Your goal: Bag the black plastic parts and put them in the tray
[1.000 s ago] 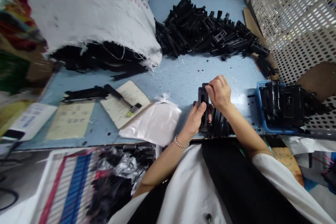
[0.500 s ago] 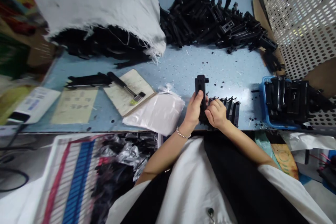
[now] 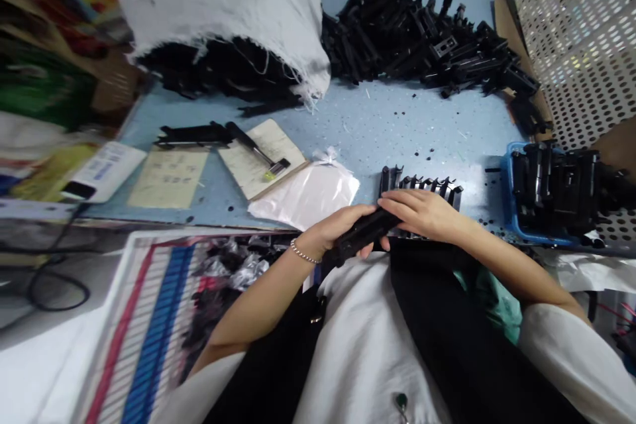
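My left hand (image 3: 334, 228) is wrapped round a long black plastic part (image 3: 362, 236), which lies tilted at the near table edge. My right hand (image 3: 422, 212) rests on the upper end of the same part, fingers bent over it. Just behind my hands a row of the same black parts (image 3: 431, 187) stands side by side on the blue table (image 3: 397, 126). A bead bracelet is on my left wrist.
A big heap of black parts (image 3: 427, 46) lies at the back. A blue tray (image 3: 517, 222) of parts sits right, beside perforated metal panels. A white sack (image 3: 223, 0) spills parts at back left. A clear plastic bag (image 3: 308, 193), paper sheets and a brush lie left of my hands.
The black part stood upright in my left hand; now it is tipped down and drawn toward my body. My right hand moved onto its upper end. The view shifted left.
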{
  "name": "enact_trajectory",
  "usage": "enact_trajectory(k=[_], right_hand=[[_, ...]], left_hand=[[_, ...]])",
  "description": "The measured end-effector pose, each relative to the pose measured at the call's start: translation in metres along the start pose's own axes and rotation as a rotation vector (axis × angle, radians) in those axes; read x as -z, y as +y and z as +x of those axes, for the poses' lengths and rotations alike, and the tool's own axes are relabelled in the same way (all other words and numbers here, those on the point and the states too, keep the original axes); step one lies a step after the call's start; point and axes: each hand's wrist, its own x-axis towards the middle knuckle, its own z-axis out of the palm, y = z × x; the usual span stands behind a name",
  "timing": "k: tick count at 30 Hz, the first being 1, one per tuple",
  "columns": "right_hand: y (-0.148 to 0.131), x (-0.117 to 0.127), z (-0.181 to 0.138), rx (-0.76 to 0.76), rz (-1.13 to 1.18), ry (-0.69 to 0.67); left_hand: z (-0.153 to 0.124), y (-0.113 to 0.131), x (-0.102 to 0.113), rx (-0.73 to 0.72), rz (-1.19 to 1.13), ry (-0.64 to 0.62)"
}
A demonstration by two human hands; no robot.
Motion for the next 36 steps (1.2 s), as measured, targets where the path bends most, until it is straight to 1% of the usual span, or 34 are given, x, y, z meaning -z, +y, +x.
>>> enact_trajectory(k=[1,2,3,4,5,6,7,8,9,11,13,17,21,23,25,27,28,30,33,34,36], right_hand=[[-0.002,-0.003,-0.001,0.004,0.027,-0.019],[-0.004,-0.008,-0.002,-0.022,0.061,-0.030],[-0.004,-0.014,-0.003,-0.075,0.108,-0.031],[-0.004,-0.021,-0.004,-0.156,0.172,-0.018],[-0.003,-0.029,-0.003,-0.260,0.265,0.013],[-0.002,-0.036,-0.001,-0.376,0.393,0.063],[-0.002,-0.045,0.002,-0.491,0.555,0.127],[-0.003,-0.053,0.006,-0.589,0.741,0.198],[-0.005,-0.060,0.011,-0.665,0.931,0.266],[-0.011,-0.074,0.024,-0.747,1.259,0.362],[-0.018,-0.084,0.037,-0.766,1.468,0.401],[-0.025,-0.096,0.062,-0.750,1.696,0.428],[-0.024,-0.109,0.084,-0.751,1.876,0.412],[-0.022,-0.118,0.091,-0.781,1.910,0.429],[-0.022,-0.124,0.093,-0.839,1.880,0.490],[-0.024,-0.127,0.092,-0.875,1.839,0.546],[-0.025,-0.127,0.092,-0.873,1.837,0.553],[-0.027,-0.127,0.093,-0.845,1.861,0.537],[-0.028,-0.127,0.095,-0.841,1.822,0.541],[-0.027,-0.127,0.095,-0.853,1.772,0.551],[-0.028,-0.124,0.090,-0.869,1.654,0.572]], left_hand=[[-0.007,-0.005,0.003,-0.016,0.028,0.029],[-0.011,-0.011,0.007,-0.081,0.095,0.155],[-0.014,-0.018,0.011,-0.179,0.192,0.350],[-0.015,-0.025,0.017,-0.289,0.295,0.577],[-0.016,-0.033,0.022,-0.387,0.403,0.795],[-0.015,-0.040,0.028,-0.454,0.510,0.978],[-0.015,-0.047,0.035,-0.479,0.611,1.103],[-0.014,-0.052,0.041,-0.471,0.700,1.170],[-0.014,-0.056,0.046,-0.450,0.775,1.188],[-0.015,-0.058,0.057,-0.429,0.872,1.157],[-0.017,-0.056,0.067,-0.439,0.812,1.107],[-0.021,-0.048,0.082,-0.418,0.609,1.098],[-0.024,-0.043,0.086,-0.399,0.554,1.023],[-0.027,-0.042,0.085,-0.396,0.468,1.005],[-0.032,-0.040,0.081,-0.436,0.406,1.020],[-0.038,-0.038,0.075,-0.496,0.469,1.072],[-0.041,-0.036,0.072,-0.516,0.544,1.092],[-0.047,-0.033,0.067,-0.536,0.720,1.090],[-0.054,-0.030,0.061,-0.546,0.991,1.017],[-0.056,-0.030,0.061,-0.524,1.095,1.000],[-0.060,-0.030,0.060,-0.431,1.295,0.998]])
